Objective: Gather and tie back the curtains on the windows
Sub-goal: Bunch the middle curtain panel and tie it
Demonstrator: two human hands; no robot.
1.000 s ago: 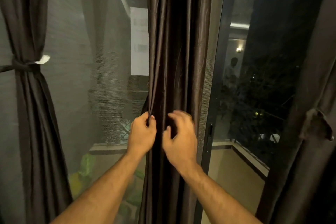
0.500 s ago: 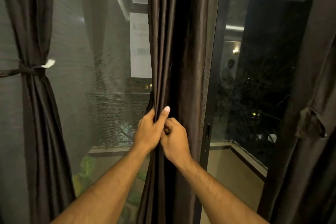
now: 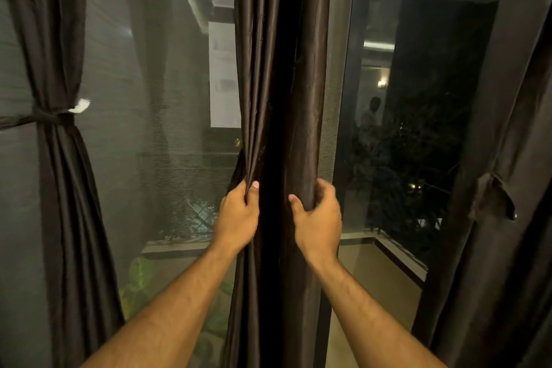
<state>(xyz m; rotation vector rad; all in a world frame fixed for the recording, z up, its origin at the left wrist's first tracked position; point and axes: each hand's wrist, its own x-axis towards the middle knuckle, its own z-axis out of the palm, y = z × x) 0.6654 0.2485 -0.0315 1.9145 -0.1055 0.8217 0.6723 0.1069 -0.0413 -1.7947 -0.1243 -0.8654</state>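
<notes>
A dark brown middle curtain (image 3: 280, 69) hangs straight down in front of me, gathered into folds. My left hand (image 3: 237, 215) grips its left folds, thumb up along the cloth. My right hand (image 3: 318, 218) grips its right folds, fingers curled round the edge. A dark gap in the cloth runs between the two hands. The left curtain (image 3: 59, 188) is cinched at the waist by a dark tie-back (image 3: 50, 117). The right curtain (image 3: 507, 158) hangs at the frame's edge with a loose tie-back strap (image 3: 491, 200) dangling on it.
Behind the curtains stand a mesh screen window (image 3: 155, 98) on the left and a glass pane (image 3: 397, 128) on the right, split by a dark window frame (image 3: 349, 98). A balcony floor (image 3: 373, 272) and green plants (image 3: 143, 281) lie outside below.
My hands were pressed together on the curtain's middle folds; they have moved apart, the right hand shifting right to grip the right folds and opening a dark gap.
</notes>
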